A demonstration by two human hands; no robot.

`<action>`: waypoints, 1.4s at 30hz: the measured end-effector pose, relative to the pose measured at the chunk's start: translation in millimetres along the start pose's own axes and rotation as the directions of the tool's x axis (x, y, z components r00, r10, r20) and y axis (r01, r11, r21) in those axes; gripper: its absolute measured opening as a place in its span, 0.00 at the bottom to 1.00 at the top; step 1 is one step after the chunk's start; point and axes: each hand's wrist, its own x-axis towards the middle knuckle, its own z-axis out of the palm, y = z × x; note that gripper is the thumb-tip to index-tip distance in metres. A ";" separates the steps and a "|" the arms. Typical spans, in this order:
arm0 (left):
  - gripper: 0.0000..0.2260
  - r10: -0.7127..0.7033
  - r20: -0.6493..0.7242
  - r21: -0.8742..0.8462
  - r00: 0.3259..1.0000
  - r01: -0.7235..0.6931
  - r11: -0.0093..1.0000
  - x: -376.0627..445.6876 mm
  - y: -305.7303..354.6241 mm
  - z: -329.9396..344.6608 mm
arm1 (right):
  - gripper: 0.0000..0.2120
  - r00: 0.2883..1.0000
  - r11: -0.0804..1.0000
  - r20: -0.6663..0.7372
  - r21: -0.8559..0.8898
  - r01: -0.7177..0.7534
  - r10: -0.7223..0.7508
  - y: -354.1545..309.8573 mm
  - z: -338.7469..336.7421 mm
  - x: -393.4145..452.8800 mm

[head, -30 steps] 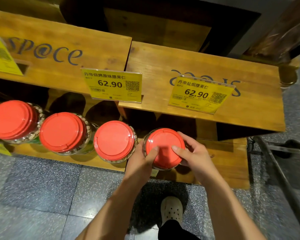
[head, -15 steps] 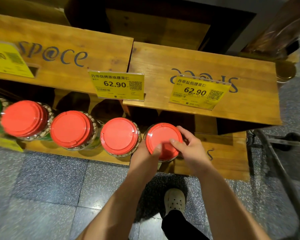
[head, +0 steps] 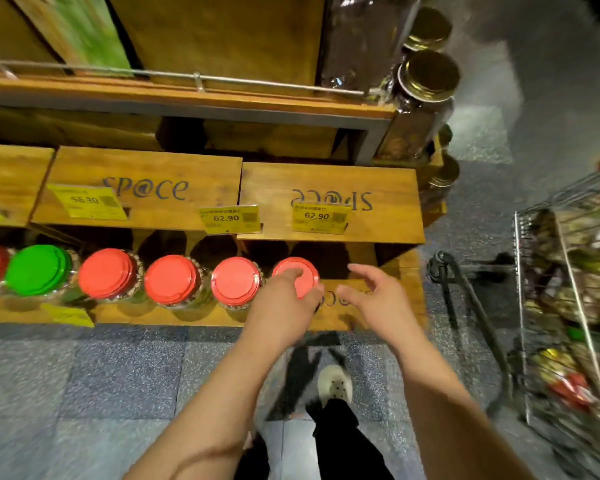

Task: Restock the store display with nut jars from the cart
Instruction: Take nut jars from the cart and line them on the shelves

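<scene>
My left hand [head: 284,306] rested on the red lid of the rightmost nut jar [head: 297,275], fingers loosely over it; my right hand [head: 378,299] hung open at its three o'clock, holding nothing. That jar stood on the lower display shelf [head: 201,318], ending a row of red- and green-lidded jars. The wire cart [head: 568,299], farther toward three o'clock, looked loaded, so I judged restocking unfinished. Crates read "sp@ce"; tags read 62.90.

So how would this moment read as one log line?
left hand: on rightmost red-lid jar | right hand: open, off jar | cart: at right
</scene>
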 end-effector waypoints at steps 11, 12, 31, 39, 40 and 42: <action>0.27 0.484 0.099 0.476 0.869 -0.469 0.744 -143.6 133.4 -51.5 | 0.28 0.970 0.956 -0.212 -0.290 0.053 -0.118 -63.7 -142.3 -183.3; 0.27 0.517 0.118 0.496 0.848 -0.501 0.709 -156.8 142.6 -53.5 | 0.29 0.967 0.954 -0.227 -0.297 0.042 -0.114 -64.4 -150.0 -202.0; 0.33 0.712 0.436 0.533 0.550 -0.795 0.288 -244.7 290.2 38.7 | 0.31 0.829 0.996 -0.555 -0.014 -0.088 0.065 41.3 -307.2 -353.3; 0.34 0.672 0.497 0.510 0.549 -0.811 0.287 -214.1 381.7 140.0 | 0.34 0.822 0.989 -0.549 0.079 -0.125 0.148 118.9 -424.3 -296.4; 0.35 0.666 0.500 0.510 0.553 -0.810 0.290 -210.6 395.3 152.9 | 0.36 0.821 0.987 -0.547 0.086 -0.136 0.161 129.6 -440.5 -287.8; 0.36 0.642 0.510 0.510 0.573 -0.802 0.311 -201.1 421.3 178.1 | 0.38 0.824 0.982 -0.534 0.098 -0.160 0.188 148.9 -470.4 -271.9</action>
